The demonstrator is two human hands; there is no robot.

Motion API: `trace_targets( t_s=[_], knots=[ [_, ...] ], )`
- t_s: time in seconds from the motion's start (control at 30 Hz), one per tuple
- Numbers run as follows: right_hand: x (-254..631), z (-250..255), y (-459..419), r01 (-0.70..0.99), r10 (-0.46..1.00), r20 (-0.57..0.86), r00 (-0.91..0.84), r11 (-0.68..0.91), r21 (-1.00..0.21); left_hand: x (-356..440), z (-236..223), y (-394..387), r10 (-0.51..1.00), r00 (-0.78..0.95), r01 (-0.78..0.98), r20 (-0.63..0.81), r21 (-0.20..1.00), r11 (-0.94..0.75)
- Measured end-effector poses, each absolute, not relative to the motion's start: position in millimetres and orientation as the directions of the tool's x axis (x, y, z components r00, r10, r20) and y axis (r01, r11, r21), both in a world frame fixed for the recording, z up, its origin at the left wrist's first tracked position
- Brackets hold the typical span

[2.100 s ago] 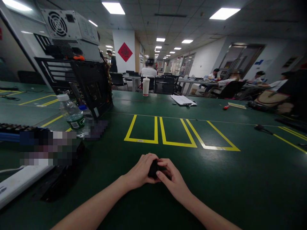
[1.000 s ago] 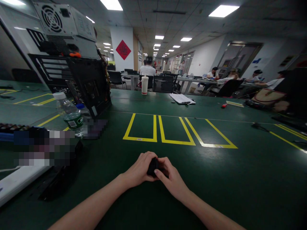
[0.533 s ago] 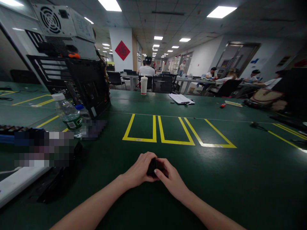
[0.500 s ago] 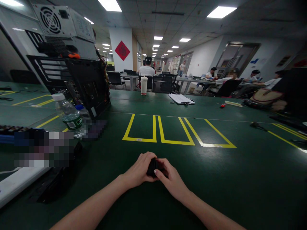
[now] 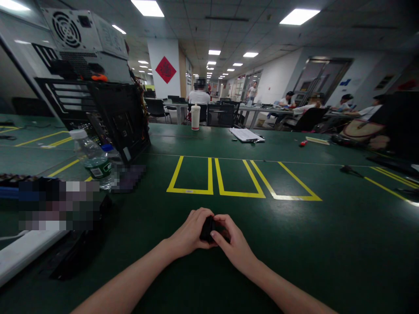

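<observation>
My left hand [image 5: 191,233] and my right hand [image 5: 233,244] rest together on the green table [image 5: 294,244], just in front of me. Both are closed around a small black object [image 5: 207,228] held between them. Only a dark sliver of it shows between the fingers, so I cannot make out what it is. Both forearms lie low over the table.
An open computer case [image 5: 98,91] stands at the back left, with a water bottle [image 5: 91,159] before it. A white power strip [image 5: 26,250] lies at the left edge. Yellow taped boxes [image 5: 238,179] mark the table ahead. A white cup [image 5: 195,117], papers [image 5: 247,135] and seated people are farther back.
The hands stay clasped on the black object in the same spot. Only the view has shifted slightly.
</observation>
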State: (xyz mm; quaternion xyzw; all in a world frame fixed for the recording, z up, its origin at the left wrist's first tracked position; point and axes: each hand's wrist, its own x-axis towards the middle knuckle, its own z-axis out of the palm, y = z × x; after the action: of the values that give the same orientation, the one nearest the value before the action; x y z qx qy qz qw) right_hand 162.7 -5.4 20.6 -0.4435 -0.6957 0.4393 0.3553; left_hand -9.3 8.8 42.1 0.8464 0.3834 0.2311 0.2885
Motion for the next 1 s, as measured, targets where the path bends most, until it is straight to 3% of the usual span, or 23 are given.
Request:
trace_targets(
  t_s=[0.2, 0.47, 0.83, 1.0],
  knots=[
    [164.0, 24.6, -7.0, 0.308, 0.921, 0.033, -0.389, 0.164, -0.937, -9.7, 43.7, 8.1, 0.785, 0.600, 0.516, 0.155, 0.675, -0.528],
    [163.6, 26.4, -11.9, 0.360, 0.903, 0.187, -0.386, 0.335, -0.871, -8.6, 47.0, 7.6, 0.767, 0.614, 0.502, 0.187, 0.657, -0.562],
    [162.3, 24.6, -9.2, 0.307, 0.918, 0.091, -0.385, 0.220, -0.926, -9.3, 46.6, 6.7, 0.776, 0.608, 0.514, 0.170, 0.660, -0.548],
    [163.4, 24.3, -12.6, 0.337, 0.910, 0.148, -0.388, 0.290, -0.896, -9.0, 47.9, 6.0, 0.774, 0.610, 0.513, 0.167, 0.662, -0.547]
  ],
)
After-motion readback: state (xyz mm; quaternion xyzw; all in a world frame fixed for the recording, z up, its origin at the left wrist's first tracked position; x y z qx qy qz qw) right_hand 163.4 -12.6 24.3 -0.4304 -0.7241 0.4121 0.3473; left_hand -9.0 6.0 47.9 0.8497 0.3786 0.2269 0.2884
